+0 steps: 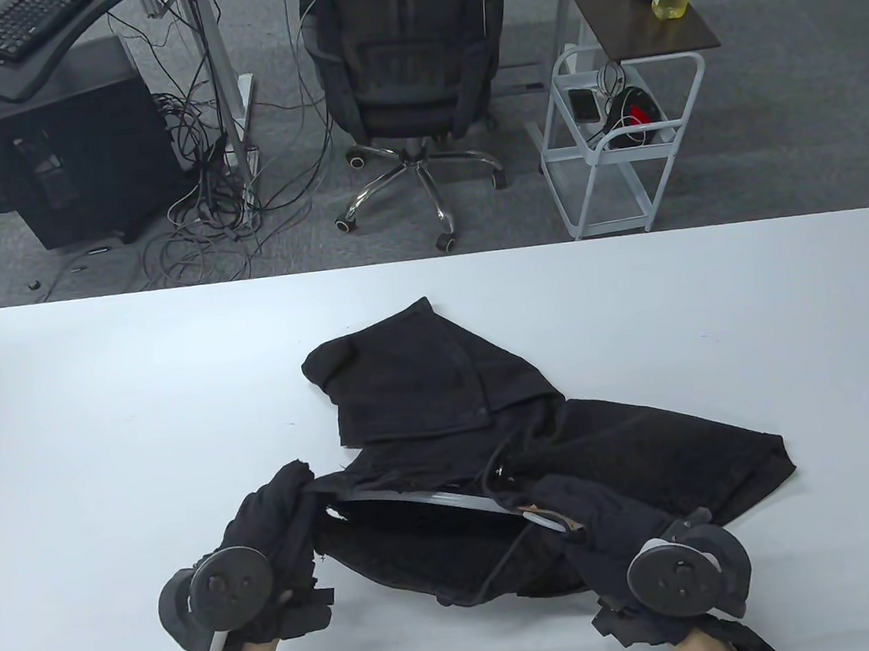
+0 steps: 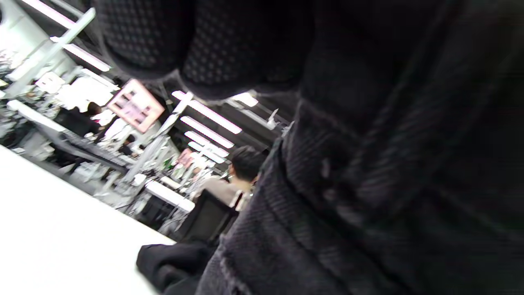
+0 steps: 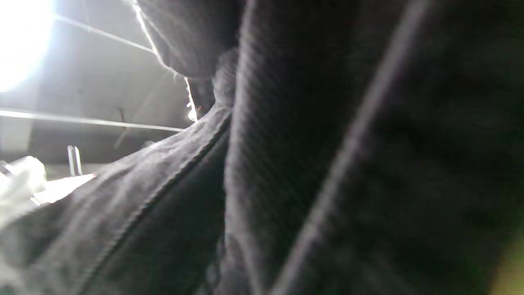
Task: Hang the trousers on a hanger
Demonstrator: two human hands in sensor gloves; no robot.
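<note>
Black trousers (image 1: 426, 389) lie crumpled in the middle of the white table (image 1: 100, 418). A grey hanger (image 1: 423, 499) lies across their near part, its bar partly covered by cloth. My left hand (image 1: 287, 507) grips the trouser cloth at the hanger's left end. My right hand (image 1: 573, 509) grips the cloth at the hanger's right end. In the left wrist view my gloved fingers (image 2: 213, 49) curl against the dark fabric (image 2: 368, 184). The right wrist view is filled by the fabric (image 3: 327, 143); the fingers there cannot be made out.
Beyond the table's far edge stand an office chair (image 1: 404, 62), a white wire cart (image 1: 617, 140) and a black computer case (image 1: 69, 147) with loose cables on the floor. Bare table lies to the left, right and far side of the trousers.
</note>
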